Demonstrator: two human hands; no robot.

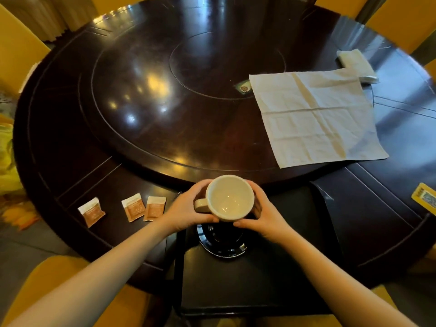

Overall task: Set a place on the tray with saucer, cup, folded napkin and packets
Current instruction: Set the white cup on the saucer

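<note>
Cup (230,198) held in both of my hands above the saucer (221,241), which already sits on the dark tray (247,286) at the near edge of the round table (141,102). My left hand (186,211) wraps the handle side and my right hand (262,213) cups the opposite wall; the fingers of both are curled closed against the cup, with nothing else in them. I cannot tell whether the base has touched the saucer, since the cup hides the saucer's centre from this view. The main risk, as I judge it, is setting the cup down off centre, so that it lands on the raised rim, tips, or skids on the glossy glaze; the dark saucer on a dark tray makes the target hard to read. Releasing one hand early could let the cup swing by its handle. Three packets (133,210) lie on the table just left of the tray, well clear of my left forearm. The napkin (316,116) lies unfolded at far right, with a folded stack (356,64) beyond it, so folding remains to be done.
</note>
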